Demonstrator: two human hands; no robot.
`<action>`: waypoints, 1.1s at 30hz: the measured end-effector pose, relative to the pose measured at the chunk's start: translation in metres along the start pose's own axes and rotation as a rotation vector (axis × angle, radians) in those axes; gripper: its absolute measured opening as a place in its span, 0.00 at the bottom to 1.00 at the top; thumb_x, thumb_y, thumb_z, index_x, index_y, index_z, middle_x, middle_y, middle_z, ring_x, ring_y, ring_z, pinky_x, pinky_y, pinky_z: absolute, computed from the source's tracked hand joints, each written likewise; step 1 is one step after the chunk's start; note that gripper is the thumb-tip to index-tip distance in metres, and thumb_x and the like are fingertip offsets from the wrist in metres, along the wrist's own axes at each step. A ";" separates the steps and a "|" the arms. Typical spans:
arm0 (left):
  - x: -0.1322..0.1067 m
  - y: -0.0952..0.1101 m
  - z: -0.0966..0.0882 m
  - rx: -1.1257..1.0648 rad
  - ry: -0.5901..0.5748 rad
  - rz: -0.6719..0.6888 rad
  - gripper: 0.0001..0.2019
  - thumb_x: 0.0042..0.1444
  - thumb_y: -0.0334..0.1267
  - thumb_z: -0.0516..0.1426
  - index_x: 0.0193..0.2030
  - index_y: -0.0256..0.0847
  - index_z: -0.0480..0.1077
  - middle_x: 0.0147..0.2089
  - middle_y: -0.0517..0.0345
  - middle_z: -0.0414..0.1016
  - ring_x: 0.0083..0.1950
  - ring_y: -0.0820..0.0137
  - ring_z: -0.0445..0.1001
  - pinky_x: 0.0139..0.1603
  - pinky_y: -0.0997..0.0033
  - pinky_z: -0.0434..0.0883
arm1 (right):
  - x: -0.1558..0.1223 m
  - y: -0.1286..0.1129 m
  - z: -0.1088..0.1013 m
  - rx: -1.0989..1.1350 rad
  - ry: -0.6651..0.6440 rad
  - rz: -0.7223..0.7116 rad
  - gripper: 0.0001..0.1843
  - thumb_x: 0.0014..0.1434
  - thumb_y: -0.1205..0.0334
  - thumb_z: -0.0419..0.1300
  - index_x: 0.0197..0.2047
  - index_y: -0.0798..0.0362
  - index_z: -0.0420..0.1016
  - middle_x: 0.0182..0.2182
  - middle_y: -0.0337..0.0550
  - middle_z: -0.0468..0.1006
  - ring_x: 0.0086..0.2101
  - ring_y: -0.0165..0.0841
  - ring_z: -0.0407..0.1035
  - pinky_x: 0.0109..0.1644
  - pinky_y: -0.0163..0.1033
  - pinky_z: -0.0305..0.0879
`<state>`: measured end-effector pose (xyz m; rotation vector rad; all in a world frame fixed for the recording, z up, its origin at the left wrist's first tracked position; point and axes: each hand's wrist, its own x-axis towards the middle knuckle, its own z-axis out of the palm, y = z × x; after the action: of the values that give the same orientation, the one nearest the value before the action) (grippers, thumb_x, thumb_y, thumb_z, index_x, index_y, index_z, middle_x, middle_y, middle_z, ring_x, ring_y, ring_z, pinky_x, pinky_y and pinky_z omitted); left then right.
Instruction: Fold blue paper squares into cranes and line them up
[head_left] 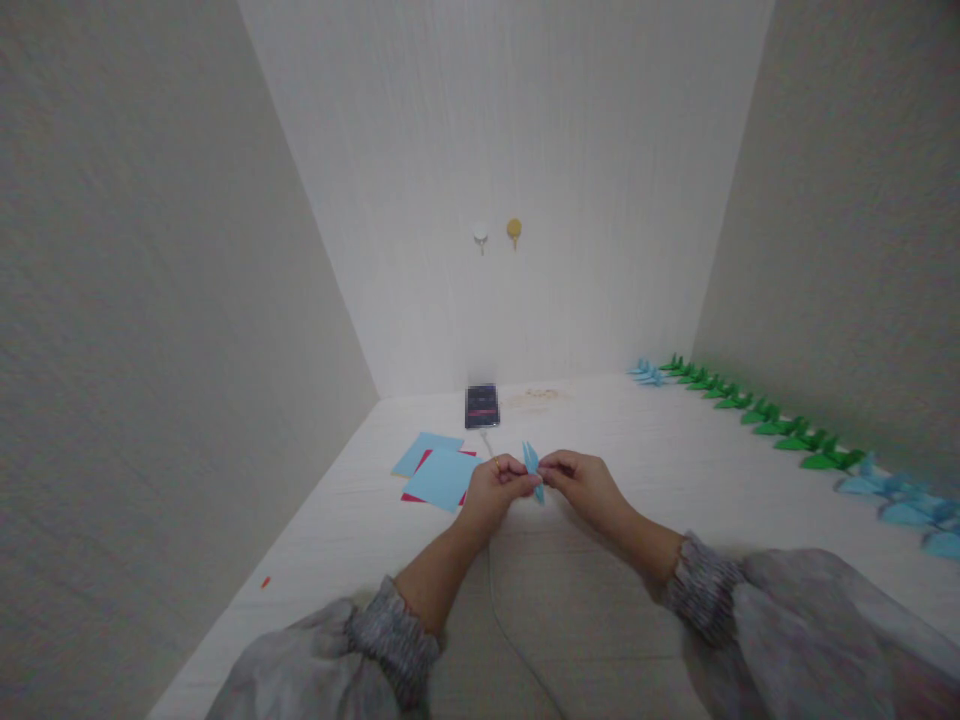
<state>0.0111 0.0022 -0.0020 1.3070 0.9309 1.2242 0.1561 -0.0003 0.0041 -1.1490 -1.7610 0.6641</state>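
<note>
Between my two hands is a small folded piece of light blue paper (532,460), narrow, with two thin points sticking up and a tip pointing down. My left hand (498,487) pinches it from the left with thumb and fingers. From the right, my right hand (581,480) pinches its other side. The fingertips cover the middle of the folds. Just left of my left hand lie square sheets of light blue paper (442,477), with red paper (412,497) showing beneath them.
A phone (481,408) lies near the back wall, its white cable (495,600) running toward me under my left wrist. Along the right wall stand rows of folded green paper cranes (765,412) and blue paper cranes (911,500). Two hooks (514,229) are on the back wall. An orange scrap (265,582) lies left.
</note>
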 end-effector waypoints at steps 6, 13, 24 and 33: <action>0.000 0.002 -0.001 0.035 -0.001 0.000 0.13 0.33 0.41 0.61 0.22 0.35 0.64 0.16 0.64 0.67 0.20 0.78 0.64 0.24 0.77 0.61 | 0.000 -0.001 0.000 0.020 0.006 -0.001 0.05 0.45 0.61 0.56 0.24 0.54 0.69 0.20 0.38 0.70 0.23 0.28 0.63 0.27 0.32 0.58; -0.003 0.007 0.001 0.031 -0.016 -0.031 0.12 0.35 0.42 0.60 0.21 0.36 0.64 0.16 0.64 0.66 0.19 0.78 0.64 0.24 0.77 0.61 | 0.000 -0.005 0.002 0.277 -0.042 0.081 0.07 0.44 0.60 0.57 0.21 0.55 0.67 0.16 0.35 0.66 0.20 0.26 0.60 0.24 0.31 0.56; -0.006 0.008 -0.003 0.090 -0.019 -0.022 0.11 0.35 0.40 0.60 0.19 0.35 0.64 0.14 0.63 0.66 0.17 0.78 0.63 0.21 0.79 0.59 | -0.002 -0.009 0.002 0.342 -0.046 0.095 0.08 0.44 0.61 0.58 0.20 0.55 0.64 0.15 0.33 0.63 0.18 0.24 0.57 0.22 0.31 0.52; -0.008 0.006 -0.005 0.059 -0.052 0.006 0.12 0.36 0.41 0.60 0.19 0.34 0.64 0.15 0.63 0.65 0.18 0.79 0.62 0.23 0.78 0.59 | -0.004 -0.002 0.004 0.666 -0.210 0.091 0.08 0.46 0.60 0.57 0.24 0.57 0.65 0.17 0.35 0.66 0.20 0.24 0.60 0.26 0.32 0.56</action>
<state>0.0042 -0.0052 0.0022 1.3827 0.9330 1.1692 0.1526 -0.0050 0.0027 -0.7123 -1.4738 1.3423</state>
